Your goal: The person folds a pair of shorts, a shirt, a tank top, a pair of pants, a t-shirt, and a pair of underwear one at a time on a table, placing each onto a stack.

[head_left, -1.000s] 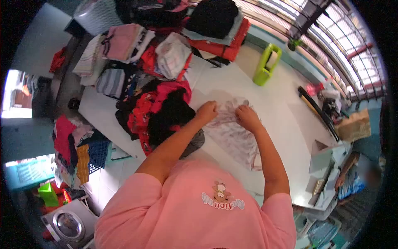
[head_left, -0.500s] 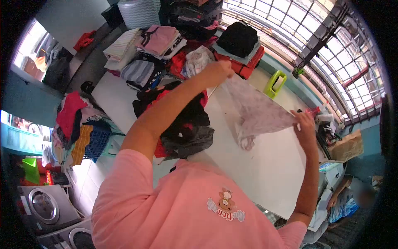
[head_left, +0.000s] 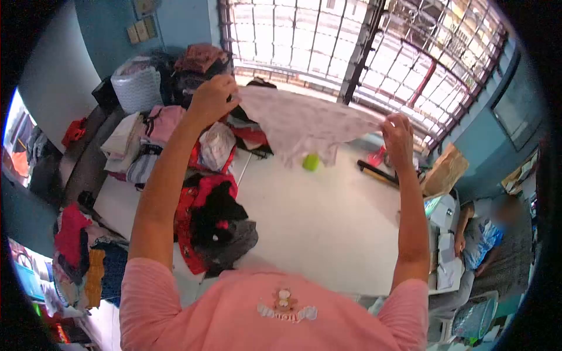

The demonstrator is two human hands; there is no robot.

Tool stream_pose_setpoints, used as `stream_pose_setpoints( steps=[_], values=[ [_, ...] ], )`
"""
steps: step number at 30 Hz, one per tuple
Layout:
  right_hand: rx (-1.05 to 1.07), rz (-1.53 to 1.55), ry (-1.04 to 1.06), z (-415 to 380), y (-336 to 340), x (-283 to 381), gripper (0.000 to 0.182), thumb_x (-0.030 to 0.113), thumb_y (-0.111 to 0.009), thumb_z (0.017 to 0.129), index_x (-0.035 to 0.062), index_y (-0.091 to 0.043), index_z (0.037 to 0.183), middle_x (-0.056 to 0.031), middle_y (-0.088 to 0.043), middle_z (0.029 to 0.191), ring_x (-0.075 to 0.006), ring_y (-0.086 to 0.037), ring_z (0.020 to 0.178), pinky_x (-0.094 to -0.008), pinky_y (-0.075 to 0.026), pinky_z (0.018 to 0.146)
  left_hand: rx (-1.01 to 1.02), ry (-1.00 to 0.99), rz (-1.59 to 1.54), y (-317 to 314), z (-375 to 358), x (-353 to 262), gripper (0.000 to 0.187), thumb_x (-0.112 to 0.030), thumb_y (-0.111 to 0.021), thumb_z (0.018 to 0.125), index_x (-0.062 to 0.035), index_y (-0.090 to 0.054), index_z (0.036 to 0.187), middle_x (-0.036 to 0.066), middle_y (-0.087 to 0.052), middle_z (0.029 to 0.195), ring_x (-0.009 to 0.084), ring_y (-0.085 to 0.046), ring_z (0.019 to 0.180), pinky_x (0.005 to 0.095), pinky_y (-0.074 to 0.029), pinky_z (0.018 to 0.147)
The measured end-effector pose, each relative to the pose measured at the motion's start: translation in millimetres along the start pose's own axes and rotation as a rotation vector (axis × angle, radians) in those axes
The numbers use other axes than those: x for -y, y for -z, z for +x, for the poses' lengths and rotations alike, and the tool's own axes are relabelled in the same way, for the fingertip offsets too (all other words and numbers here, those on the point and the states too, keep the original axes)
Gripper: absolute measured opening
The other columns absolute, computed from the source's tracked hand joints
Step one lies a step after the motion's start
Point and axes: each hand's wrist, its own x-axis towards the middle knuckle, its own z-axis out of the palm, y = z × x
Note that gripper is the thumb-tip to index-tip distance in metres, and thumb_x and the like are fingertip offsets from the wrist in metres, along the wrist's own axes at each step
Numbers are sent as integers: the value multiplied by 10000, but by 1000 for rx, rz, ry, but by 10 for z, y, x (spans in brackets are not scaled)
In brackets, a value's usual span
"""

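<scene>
A pale, faintly patterned garment (head_left: 304, 120) is stretched out in the air above the table, its lower part hanging in loose folds. Its exact kind I cannot make out. My left hand (head_left: 213, 99) pinches the garment's left end, raised near the stacked clothes. At the other end, my right hand (head_left: 398, 137) grips the opposite corner with closed fingers. The cloth hides most of a lime-green object (head_left: 311, 162) behind it. Below my left arm lies a loose heap of black, red and grey clothes (head_left: 219, 219) on the white table (head_left: 322, 234).
Folded clothes (head_left: 126, 137) are stacked at the back left, beside a crumpled whitish bundle (head_left: 216, 143). A brown paper bag (head_left: 446, 169) stands at the right. Barred windows (head_left: 293, 47) line the back. Another person (head_left: 483, 231) sits at the far right.
Both hands have lifted the garment higher and spread it wider, nearly level along its top. The head view has tilted up, showing more window.
</scene>
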Motion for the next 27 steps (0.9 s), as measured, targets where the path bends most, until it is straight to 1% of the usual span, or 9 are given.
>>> stream_pose_setpoints(
  steps=[5, 7, 11, 18, 21, 23, 24, 26, 27],
  values=[
    [10, 317, -48, 10, 17, -63, 104, 12, -590, 686, 29, -533, 772, -109, -521, 931, -282, -514, 867, -369, -436, 749, -43, -12, -71, 37, 18, -23, 215, -213, -606, 720, -17, -533, 766, 91, -516, 831, 243, -526, 806, 344, -451, 674],
    [154, 493, -158, 0, -59, -29, 112, 24, -604, 693, 10, -531, 777, -114, -548, 862, -260, -546, 790, -329, -446, 694, 223, 275, -443, 61, 48, -95, 195, -111, -635, 704, -17, -546, 850, 100, -528, 828, 243, -539, 809, 302, -442, 714],
    [185, 689, -301, 6, -266, 69, 86, 21, -573, 741, -6, -556, 822, -111, -535, 784, -212, -558, 742, -291, -427, 641, 211, 13, -567, -162, -21, -193, 113, -49, -578, 726, -4, -541, 823, 112, -489, 810, 246, -524, 768, 298, -429, 704],
    [231, -10, 98, 155, -263, -191, 114, 72, -514, 759, 70, -602, 831, -123, -559, 943, -278, -559, 865, -345, -469, 722, 356, 136, -36, -353, -72, 170, 172, -184, -557, 762, -66, -594, 882, 147, -532, 857, 312, -532, 836, 370, -442, 728],
    [55, -374, -164, 405, 45, -542, 269, 151, -571, 735, 36, -532, 975, -198, -530, 955, -341, -546, 840, -403, -454, 711, 35, 271, 96, 353, 237, -3, 170, -223, -522, 784, -89, -590, 863, 145, -560, 855, 319, -540, 825, 395, -444, 719],
    [-582, -728, -109, 573, 612, -337, 270, 201, -564, 761, -10, -519, 924, -202, -526, 935, -364, -530, 824, -446, -408, 741, -149, 286, 72, 706, 270, -251, 177, -225, -509, 775, -82, -585, 847, 151, -570, 855, 329, -538, 847, 428, -439, 722],
    [-582, -726, -108, 517, 550, -345, 270, 201, -564, 761, -10, -519, 924, -202, -526, 935, -364, -530, 824, -446, -408, 741, -178, 321, 196, 834, 195, -457, 165, -225, -520, 768, -95, -586, 846, 131, -566, 875, 328, -515, 884, 435, -409, 752],
    [-90, -366, -269, 135, 302, -256, 263, 225, -562, 776, 6, -517, 914, -174, -551, 899, -334, -522, 885, -445, -402, 769, -231, 388, 441, 977, 57, -726, 144, -224, -543, 754, -121, -589, 844, 92, -556, 915, 326, -467, 959, 449, -350, 813],
    [149, -184, -343, -75, 186, -205, 260, 237, -561, 784, 14, -516, 910, -160, -564, 882, -319, -518, 915, -444, -399, 784, -610, 5, 328, 117, 35, -100, 179, -253, -578, 735, -113, -593, 846, 89, -543, 957, 285, -486, 951, 419, -366, 800]
  ],
)
